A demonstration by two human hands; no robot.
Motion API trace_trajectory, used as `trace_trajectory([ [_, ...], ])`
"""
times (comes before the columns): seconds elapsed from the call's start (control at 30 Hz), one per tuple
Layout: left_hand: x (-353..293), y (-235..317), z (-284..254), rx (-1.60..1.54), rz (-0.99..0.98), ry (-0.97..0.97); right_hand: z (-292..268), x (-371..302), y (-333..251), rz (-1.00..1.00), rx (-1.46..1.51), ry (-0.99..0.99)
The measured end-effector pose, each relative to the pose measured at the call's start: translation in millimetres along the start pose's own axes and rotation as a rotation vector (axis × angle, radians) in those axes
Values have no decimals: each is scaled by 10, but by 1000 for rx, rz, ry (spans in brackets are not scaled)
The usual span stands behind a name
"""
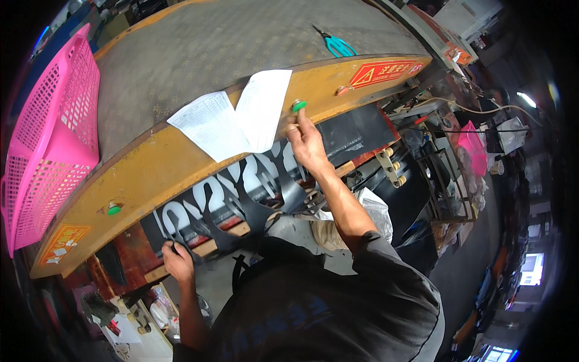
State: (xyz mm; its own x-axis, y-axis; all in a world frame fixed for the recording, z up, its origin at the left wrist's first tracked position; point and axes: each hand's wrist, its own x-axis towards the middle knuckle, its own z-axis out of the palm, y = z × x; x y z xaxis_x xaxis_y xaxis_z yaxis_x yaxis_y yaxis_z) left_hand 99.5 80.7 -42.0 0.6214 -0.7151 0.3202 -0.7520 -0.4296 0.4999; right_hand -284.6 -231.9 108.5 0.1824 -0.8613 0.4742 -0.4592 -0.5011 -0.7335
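At the yellow front edge of the press desk (151, 175), your right hand (306, 143) reaches up with a fingertip pressed on one of two green buttons (299, 105); the other fingers are loosely curled and hold nothing. The second green button (113, 209) sits near the left end of the same edge, untouched. Your left hand (177, 260) is closed on the lower left corner of a single black sheet (253, 193), already cut through with curved openings, which lies under the desk's front edge and hangs toward you.

Two white paper sheets (232, 120), printed with tables, overlap and droop over the front edge just left of the pressed button. One red rectangular warning sign (381, 72) with a triangle symbol is fixed toward the right end of the edge; one orange label (62, 242) sits at the left end. One pink plastic basket (51, 145) stands along the left side of the grey desk top. One pair of teal-handled scissors (335, 43) lies near the far right corner.
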Motion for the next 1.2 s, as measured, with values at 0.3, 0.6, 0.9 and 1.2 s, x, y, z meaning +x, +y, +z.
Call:
trace_trajectory([
  [0.3, 419, 55, 157, 45, -16, 24, -148, -644, 705, 188, -458, -132],
  [0.6, 447, 55, 157, 60, -8, 37, 105, 254, 167, 306, 299, 67],
  [0.9, 487, 97, 120, 63, 12, 43, -251, -770, 1168, 204, -754, -210],
  [1.2, 408, 50, 142, 75, -44, 3, -317, -847, 1322, 83, -731, -247],
])
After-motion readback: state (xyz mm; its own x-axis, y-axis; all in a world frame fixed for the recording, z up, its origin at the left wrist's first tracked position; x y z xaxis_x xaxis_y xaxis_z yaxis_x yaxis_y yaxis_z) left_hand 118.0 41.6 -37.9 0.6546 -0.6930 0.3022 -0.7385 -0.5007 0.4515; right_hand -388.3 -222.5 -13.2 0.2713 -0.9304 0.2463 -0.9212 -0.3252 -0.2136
